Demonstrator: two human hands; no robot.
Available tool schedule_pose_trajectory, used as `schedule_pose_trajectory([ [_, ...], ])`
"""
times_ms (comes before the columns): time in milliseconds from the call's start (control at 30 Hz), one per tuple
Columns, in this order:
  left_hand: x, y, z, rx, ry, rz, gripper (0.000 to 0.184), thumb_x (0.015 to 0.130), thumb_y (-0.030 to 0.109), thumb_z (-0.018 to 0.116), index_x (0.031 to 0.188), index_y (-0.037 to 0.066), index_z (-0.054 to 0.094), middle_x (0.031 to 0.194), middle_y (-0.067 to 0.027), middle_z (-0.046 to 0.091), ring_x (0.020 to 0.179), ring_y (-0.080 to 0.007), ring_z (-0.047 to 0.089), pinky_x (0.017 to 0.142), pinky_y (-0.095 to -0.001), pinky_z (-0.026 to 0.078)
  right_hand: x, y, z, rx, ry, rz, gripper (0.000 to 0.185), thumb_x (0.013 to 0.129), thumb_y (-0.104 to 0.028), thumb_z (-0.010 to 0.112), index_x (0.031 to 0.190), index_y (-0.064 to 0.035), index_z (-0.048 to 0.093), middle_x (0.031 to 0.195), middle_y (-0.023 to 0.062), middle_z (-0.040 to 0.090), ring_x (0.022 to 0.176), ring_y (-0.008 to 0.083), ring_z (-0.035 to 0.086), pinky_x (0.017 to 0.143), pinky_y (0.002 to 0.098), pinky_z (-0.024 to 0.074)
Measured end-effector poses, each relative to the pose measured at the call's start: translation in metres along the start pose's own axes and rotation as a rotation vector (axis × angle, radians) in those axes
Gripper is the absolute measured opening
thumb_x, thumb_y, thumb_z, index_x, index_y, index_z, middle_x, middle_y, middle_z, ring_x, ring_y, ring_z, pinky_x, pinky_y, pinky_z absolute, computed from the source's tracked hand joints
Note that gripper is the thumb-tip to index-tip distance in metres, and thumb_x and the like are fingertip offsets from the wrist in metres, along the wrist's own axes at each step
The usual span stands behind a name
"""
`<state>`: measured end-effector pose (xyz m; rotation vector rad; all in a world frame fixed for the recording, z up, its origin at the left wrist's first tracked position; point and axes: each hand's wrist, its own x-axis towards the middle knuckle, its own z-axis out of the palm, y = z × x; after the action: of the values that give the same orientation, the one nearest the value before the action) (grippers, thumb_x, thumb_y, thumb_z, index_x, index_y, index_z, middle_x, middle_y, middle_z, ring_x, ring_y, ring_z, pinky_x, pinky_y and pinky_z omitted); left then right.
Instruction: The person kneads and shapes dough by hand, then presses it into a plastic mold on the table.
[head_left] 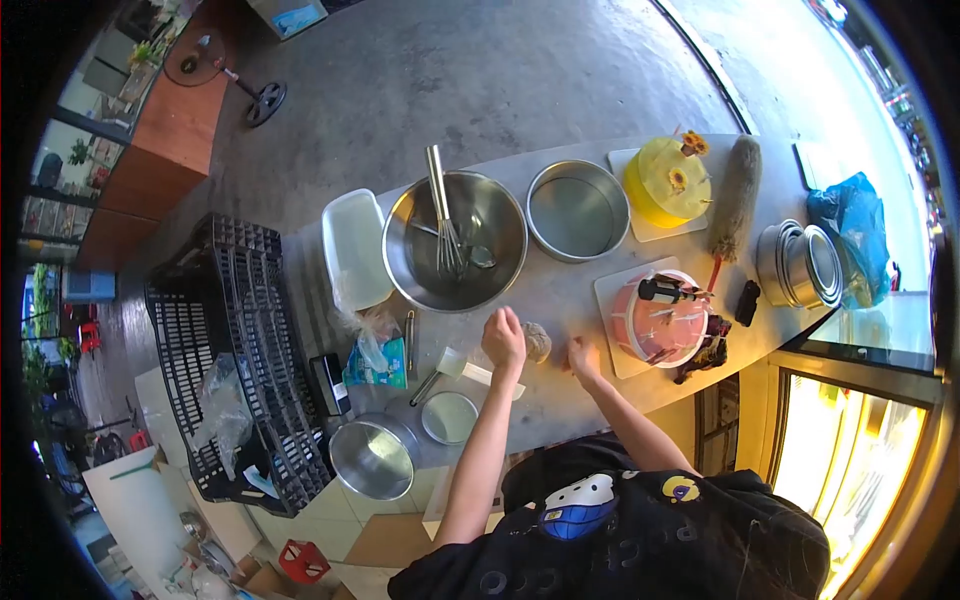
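My left hand [503,338] is closed, fingers curled in, over the table just below the large steel mixing bowl [400,255]. My right hand [582,357] is closed too, its fingertips pinched together, left of the pink cake [650,325]. What either hand holds, if anything, is too small to make out. Between them on the table sits a small brown round thing [538,342] that looks like a ball of twine. A wire whisk [437,190] leans in the mixing bowl. An empty round cake tin [578,212] stands beside it.
A yellow cake [665,185] stands at the back right, near nested tins [800,262] and a blue plastic bag [855,235]. To the left are a white plastic tub [355,250], a spatula [437,375], a steel pot [372,458] and a black crate [215,370].
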<state>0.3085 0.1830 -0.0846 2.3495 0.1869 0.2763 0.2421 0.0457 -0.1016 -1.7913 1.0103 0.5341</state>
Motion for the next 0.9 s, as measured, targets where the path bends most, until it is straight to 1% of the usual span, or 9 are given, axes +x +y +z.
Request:
schedule_pose_trajectory([
  [33,0.003,0.005,0.011,0.062,0.0,0.082,0.019,0.082,0.014,0.045,0.067,0.002,0.047,0.063,-0.0134,0.051,0.061,-0.0317,0.051,0.053,-0.0405,0.04,-0.004,0.0,-0.004,0.01,0.008,0.002,0.024,0.076,-0.022,0.043,0.084,-0.0021,0.052,0.07,0.0145,0.059,0.063,0.0232,0.061,0.052,0.0337,0.0464],
  [100,0.006,0.008,0.031,0.175,-0.041,0.179,0.012,0.08,0.013,0.047,0.072,0.005,0.045,0.07,-0.0114,0.051,0.069,-0.0286,0.051,0.058,-0.0381,0.043,-0.009,0.0,-0.006,-0.027,-0.352,0.142,0.025,0.073,-0.022,0.043,0.083,-0.0014,0.053,0.07,0.0132,0.06,0.059,0.022,0.061,0.048,0.0323,0.0474],
  [133,0.005,0.007,0.041,0.173,-0.049,0.187,0.012,0.08,0.013,0.047,0.072,0.005,0.045,0.07,-0.0114,0.051,0.069,-0.0286,0.051,0.058,-0.0381,0.043,-0.007,0.002,-0.006,-0.018,-0.347,0.146,0.025,0.073,-0.022,0.043,0.083,-0.0014,0.053,0.07,0.0132,0.06,0.059,0.022,0.061,0.048,0.0323,0.0474],
  [233,0.001,0.003,0.063,0.268,-0.045,0.26,0.014,0.079,0.013,0.048,0.069,0.005,0.043,0.07,-0.0108,0.051,0.069,-0.0275,0.051,0.058,-0.037,0.043,-0.003,-0.002,-0.007,0.081,-0.599,0.128,0.027,0.072,-0.022,0.044,0.084,-0.0006,0.054,0.073,0.012,0.061,0.061,0.0226,0.061,0.05,0.0322,0.048],
  [300,-0.001,0.0,0.068,0.335,0.007,0.272,0.013,0.078,0.013,0.049,0.069,0.006,0.043,0.069,-0.0098,0.05,0.069,-0.0262,0.051,0.057,-0.0361,0.043,0.005,-0.004,-0.006,0.107,-0.629,0.096,0.026,0.071,-0.022,0.045,0.084,-0.0009,0.054,0.073,0.0116,0.061,0.061,0.022,0.061,0.05,0.0317,0.0478],
  [533,0.001,0.005,0.07,0.387,-0.069,0.268,0.012,0.076,0.01,0.048,0.068,0.005,0.043,0.067,-0.0112,0.049,0.065,-0.0284,0.051,0.056,-0.0391,0.042,0.017,0.006,0.006,0.128,-0.703,-0.059,0.017,0.068,-0.014,0.051,0.078,-0.0007,0.053,0.067,0.0091,0.06,0.056,0.0163,0.06,0.048,0.0253,0.0464],
  [633,0.002,0.006,0.073,0.38,-0.066,0.19,0.011,0.076,0.011,0.049,0.068,0.005,0.044,0.067,-0.0121,0.05,0.065,-0.0295,0.051,0.056,-0.04,0.042,0.013,0.009,0.008,0.203,-0.636,-0.093,0.015,0.068,-0.013,0.054,0.074,0.0001,0.054,0.062,0.0086,0.059,0.054,0.0148,0.059,0.047,0.0239,0.046],
  [700,0.005,0.009,0.075,0.445,-0.064,0.035,0.009,0.075,0.009,0.048,0.069,0.004,0.045,0.067,-0.0131,0.051,0.065,-0.0309,0.051,0.057,-0.0411,0.041,0.012,0.009,0.008,0.243,-0.636,-0.084,0.015,0.068,-0.014,0.055,0.071,0.0004,0.054,0.062,0.0086,0.059,0.054,0.0147,0.059,0.048,0.0245,0.0462],
  [900,0.012,0.017,0.07,0.478,-0.074,-0.05,0.006,0.074,0.006,0.046,0.069,0.002,0.046,0.068,-0.0143,0.051,0.066,-0.0329,0.051,0.058,-0.0426,0.04,0.022,0.014,0.007,0.177,-0.658,-0.217,0.022,0.065,-0.016,0.064,0.066,0.0027,0.053,0.057,0.0085,0.058,0.052,0.0154,0.058,0.047,0.0246,0.0463],
])
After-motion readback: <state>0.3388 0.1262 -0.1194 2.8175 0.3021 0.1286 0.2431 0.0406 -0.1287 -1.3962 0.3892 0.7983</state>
